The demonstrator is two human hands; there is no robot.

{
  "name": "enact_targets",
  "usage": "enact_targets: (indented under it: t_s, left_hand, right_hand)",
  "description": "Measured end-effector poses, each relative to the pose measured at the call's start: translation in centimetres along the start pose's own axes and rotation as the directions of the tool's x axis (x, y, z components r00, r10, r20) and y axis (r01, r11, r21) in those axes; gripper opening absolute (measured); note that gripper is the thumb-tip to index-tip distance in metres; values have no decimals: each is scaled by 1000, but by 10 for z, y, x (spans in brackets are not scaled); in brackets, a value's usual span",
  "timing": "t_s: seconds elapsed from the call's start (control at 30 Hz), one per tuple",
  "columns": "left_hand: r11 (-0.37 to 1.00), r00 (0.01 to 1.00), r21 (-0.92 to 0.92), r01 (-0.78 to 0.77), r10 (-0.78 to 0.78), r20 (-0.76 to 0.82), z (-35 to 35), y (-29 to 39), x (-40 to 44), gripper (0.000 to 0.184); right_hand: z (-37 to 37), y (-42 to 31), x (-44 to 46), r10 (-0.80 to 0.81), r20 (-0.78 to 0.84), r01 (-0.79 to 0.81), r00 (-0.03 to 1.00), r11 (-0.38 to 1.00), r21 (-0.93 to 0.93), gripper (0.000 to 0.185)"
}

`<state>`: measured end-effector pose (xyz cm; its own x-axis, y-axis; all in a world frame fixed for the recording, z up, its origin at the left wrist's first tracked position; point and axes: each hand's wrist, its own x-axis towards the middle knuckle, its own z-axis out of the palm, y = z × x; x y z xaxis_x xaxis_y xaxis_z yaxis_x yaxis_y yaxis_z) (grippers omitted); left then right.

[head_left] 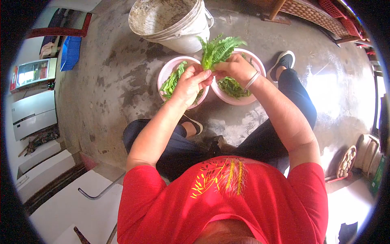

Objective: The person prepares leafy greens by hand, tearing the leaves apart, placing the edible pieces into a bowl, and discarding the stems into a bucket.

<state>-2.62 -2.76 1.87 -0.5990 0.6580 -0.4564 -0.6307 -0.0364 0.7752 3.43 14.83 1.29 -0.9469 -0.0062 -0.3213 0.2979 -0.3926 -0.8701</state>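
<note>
"At twelve o'clock from the chest: item one?"

"Bunch of leafy greens (217, 51), raised. Left hand (193, 83) and right hand (237, 70) close together, both pinched about its stem end; some right fingertips hidden."

"Beneath?"

"Two pink baskets, leaves in each. Left basket (163, 75), at the bunch's seven o'clock; right basket (235, 101), near five, its leaves looking darker."

"Likely faults?"

"Stray pieces, one: bunch held over the meeting of the rims, so a loosened leaf could reach the concrete floor (109, 81) or mix the two lots. Crushed stems, two: cause, too hard a pinch or twist."

"Neighbouring hazards?"

"White bucket (187, 36), ten o'clock, stained inside: a leaf falling in could be soiled. Dark shoe (285, 61), three o'clock, just beside right basket: a shifted foot could tip it."
</note>
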Motion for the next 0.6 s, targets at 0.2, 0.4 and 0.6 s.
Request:
enact_targets:
  t_s: [0.2, 0.4, 0.6]
  left_hand:
    - [996, 999, -75, 38, -36, 33, 0, 1, 1, 18]
    - [995, 994, -89, 53, -44, 101, 5, 7, -2, 27]
    - [992, 1000, 126, 6, -2, -30, -2, 0, 0, 21]
  right_hand:
    - [-3, 2, 2, 76, 5, -76, 997, 986, 148, 21]
    - [0, -10, -3, 103, -27, -97, 994, 981, 170, 25]
    - [-1, -3, 1, -83, 17, 85, 996, 989, -120, 24]
